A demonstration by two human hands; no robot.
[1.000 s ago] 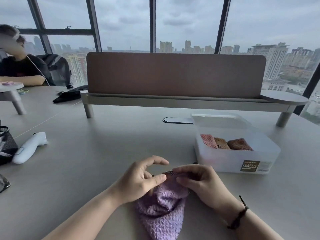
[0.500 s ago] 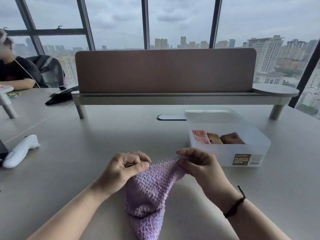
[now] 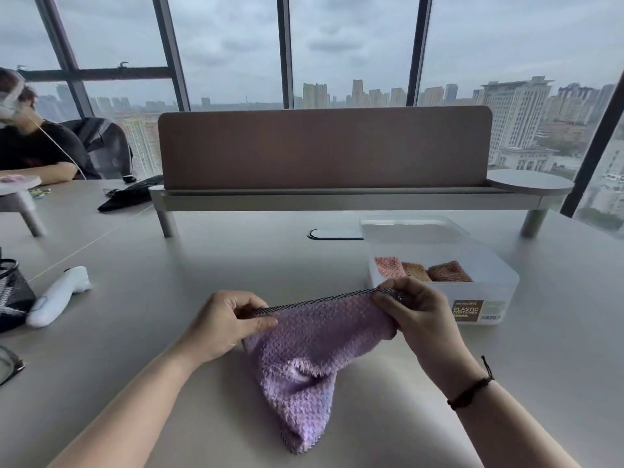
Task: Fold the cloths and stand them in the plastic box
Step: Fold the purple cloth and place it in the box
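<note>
Lilac waffle-weave cloth [image 3: 314, 352] is hanging between two hands just in front of the plastic box [image 3: 486, 275], its checked top hem stretched into a taut line and its lower part drooping onto the grey table [image 3: 202, 265] in a loose, pointed heap. The left hand [image 3: 223, 324] is pinching the hem's end farther from the box, thumb lying flat along the edge and fingers curled behind, so its grip is closing on the cloth. The right hand [image 3: 417, 310] is pinching the other end right beside the box's front wall, knuckles raised, fingers folded over the corner, wrist bent with a dark cord bracelet [image 3: 472, 388] around it. Both forearms are reaching in from the near table edge. Inside the box, three folded cloths [image 3: 422, 270] are standing side by side along the front wall, pink, tan and brown, with bare room behind them toward the back wall. Away from the box, past the left hand, open table surface is running out to a white handheld device [image 3: 57, 295] and a dark mesh bag [image 3: 13, 295] at the table's far side. Behind the box, a brown divider panel [image 3: 324, 146] is standing on a raised shelf, crossing the table.
</note>
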